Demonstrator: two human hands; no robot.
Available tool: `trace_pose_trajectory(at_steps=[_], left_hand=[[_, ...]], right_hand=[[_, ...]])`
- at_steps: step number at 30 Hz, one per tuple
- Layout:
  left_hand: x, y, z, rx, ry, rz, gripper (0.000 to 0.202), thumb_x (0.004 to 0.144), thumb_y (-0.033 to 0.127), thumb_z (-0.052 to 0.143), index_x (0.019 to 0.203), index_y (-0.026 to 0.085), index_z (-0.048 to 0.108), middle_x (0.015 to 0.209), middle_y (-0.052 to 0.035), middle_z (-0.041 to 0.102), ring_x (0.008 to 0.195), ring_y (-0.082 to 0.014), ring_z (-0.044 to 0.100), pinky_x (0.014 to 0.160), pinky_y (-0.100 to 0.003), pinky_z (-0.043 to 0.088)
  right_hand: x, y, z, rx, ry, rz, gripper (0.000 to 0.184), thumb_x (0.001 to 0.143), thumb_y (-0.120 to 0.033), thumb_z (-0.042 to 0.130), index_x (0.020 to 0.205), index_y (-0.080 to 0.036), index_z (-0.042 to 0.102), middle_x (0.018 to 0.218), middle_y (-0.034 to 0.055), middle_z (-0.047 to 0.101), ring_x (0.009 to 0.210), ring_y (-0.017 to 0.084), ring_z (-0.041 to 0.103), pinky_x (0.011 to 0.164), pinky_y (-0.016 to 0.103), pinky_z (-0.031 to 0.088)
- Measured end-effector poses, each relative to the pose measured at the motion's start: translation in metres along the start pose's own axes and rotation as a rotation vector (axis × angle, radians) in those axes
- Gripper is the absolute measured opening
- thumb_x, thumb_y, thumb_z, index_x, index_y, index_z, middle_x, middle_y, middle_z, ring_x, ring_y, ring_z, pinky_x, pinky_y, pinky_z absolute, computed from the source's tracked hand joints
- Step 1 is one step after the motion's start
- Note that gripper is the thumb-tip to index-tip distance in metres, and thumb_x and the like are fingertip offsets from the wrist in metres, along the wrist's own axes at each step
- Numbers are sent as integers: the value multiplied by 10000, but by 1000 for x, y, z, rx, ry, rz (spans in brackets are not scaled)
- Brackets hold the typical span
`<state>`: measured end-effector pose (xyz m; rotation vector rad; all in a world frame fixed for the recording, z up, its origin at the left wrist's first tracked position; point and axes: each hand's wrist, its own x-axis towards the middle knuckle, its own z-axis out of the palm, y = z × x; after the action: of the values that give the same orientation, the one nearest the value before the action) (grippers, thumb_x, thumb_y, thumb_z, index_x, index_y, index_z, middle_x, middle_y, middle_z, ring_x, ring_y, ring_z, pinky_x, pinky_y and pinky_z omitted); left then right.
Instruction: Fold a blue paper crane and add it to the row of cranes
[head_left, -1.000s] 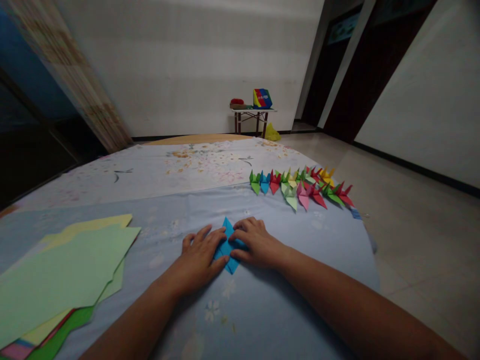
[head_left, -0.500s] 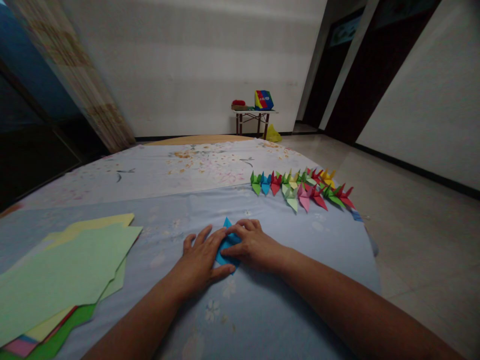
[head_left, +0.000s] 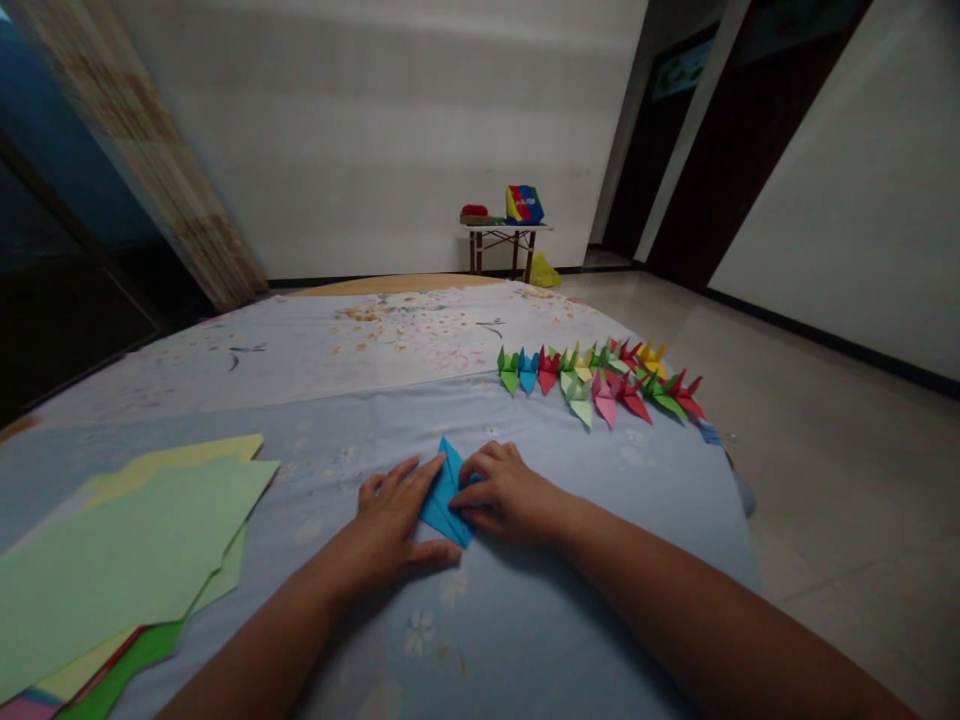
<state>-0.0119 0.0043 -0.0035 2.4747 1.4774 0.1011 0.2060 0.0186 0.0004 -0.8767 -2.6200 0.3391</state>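
A folded blue origami paper point(head_left: 444, 497) lies on the pale blue bedsheet point(head_left: 600, 480), pinched to a point at its top. My left hand point(head_left: 390, 520) holds its left side with the fingers together. My right hand point(head_left: 504, 495) presses on its right side, fingertips over the paper's edge. Part of the paper is hidden under my fingers. Up and to the right stands a row of several coloured origami cranes point(head_left: 592, 385). Neither hand touches them.
A stack of green, yellow and pink paper sheets point(head_left: 120, 570) lies at the left on the sheet. A floral cloth point(head_left: 337, 345) lies beyond. Right of the sheet's edge is a tiled floor point(head_left: 825, 500). A small folding table point(head_left: 502, 240) with a coloured box stands by the far wall.
My right hand has drawn back slightly, showing more of the blue paper, which now looks narrower. My left fingers have closed along its left side. The view has shifted slightly.
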Motion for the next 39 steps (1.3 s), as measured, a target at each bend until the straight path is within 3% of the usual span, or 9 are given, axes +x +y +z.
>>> trace_pose_trajectory(at_steps=[3, 6, 9, 13, 22, 28, 32, 36, 39], left_hand=[[-4, -1, -14, 51, -29, -52, 834, 742, 630, 522, 1421, 239, 234, 1478, -112, 269, 1351, -340, 200, 1046, -533, 175], [-11, 7, -21, 100, -53, -21, 795, 739, 654, 505, 1401, 268, 289, 1479, -95, 257, 1358, -352, 169, 1040, -587, 139], [-14, 18, -17, 92, -122, 44, 839, 717, 689, 498, 1405, 263, 277, 1468, -121, 267, 1351, -368, 180, 1029, -627, 121], [-13, 26, -7, 94, -166, 32, 850, 721, 674, 507, 1409, 233, 272, 1472, -138, 241, 1358, -368, 142, 1026, -649, 75], [7, 12, 0, 92, 39, 60, 682, 801, 682, 348, 1251, 193, 501, 1452, -132, 324, 1355, -325, 195, 1060, -591, 21], [13, 7, 5, 106, 112, 27, 732, 806, 675, 350, 1366, 205, 357, 1411, -115, 403, 1335, -327, 242, 1051, -593, -45], [13, 5, 8, 121, 154, 40, 667, 822, 657, 344, 1344, 245, 398, 1392, -90, 436, 1319, -317, 273, 1051, -578, -72], [13, 8, 7, 130, 141, 40, 678, 819, 665, 335, 1343, 241, 404, 1397, -83, 430, 1316, -329, 276, 1049, -587, -54], [13, 10, 7, 135, 121, 26, 709, 816, 670, 331, 1363, 220, 377, 1413, -87, 405, 1326, -333, 258, 1053, -583, -47]], right_hand=[[1, 5, 3, 29, -18, 21, 219, 842, -348, 573, 1042, -312, 655, 1035, 38, 579, 979, 203, 425, 827, 373, 299], [1, 6, 4, 41, -30, 30, 221, 842, -352, 576, 1045, -316, 654, 1054, 39, 579, 986, 204, 428, 831, 372, 299], [2, 5, 4, 39, -36, 35, 225, 845, -353, 571, 1051, -314, 652, 1064, 39, 580, 987, 205, 432, 829, 368, 302], [2, 5, 6, 20, -38, 42, 225, 846, -348, 565, 1053, -315, 648, 1060, 37, 584, 972, 204, 440, 810, 364, 307], [2, 4, 6, 40, -42, 51, 223, 836, -347, 572, 1038, -306, 658, 1043, 39, 590, 966, 203, 445, 814, 365, 304], [1, 2, 7, 61, -4, 51, 213, 841, -337, 554, 1015, -266, 653, 1022, 45, 581, 949, 197, 444, 823, 359, 306], [4, 4, 12, 51, 29, 89, 225, 833, -314, 554, 1033, -232, 614, 1040, 55, 573, 974, 202, 437, 839, 360, 314], [9, 8, 13, -9, 84, 173, 359, 839, -324, 537, 1185, -232, 524, 1209, 69, 524, 1094, 236, 376, 912, 408, 283], [12, 11, 13, -67, 35, 211, 438, 863, -377, 493, 1275, -236, 454, 1330, 73, 446, 1179, 275, 313, 945, 456, 254]])
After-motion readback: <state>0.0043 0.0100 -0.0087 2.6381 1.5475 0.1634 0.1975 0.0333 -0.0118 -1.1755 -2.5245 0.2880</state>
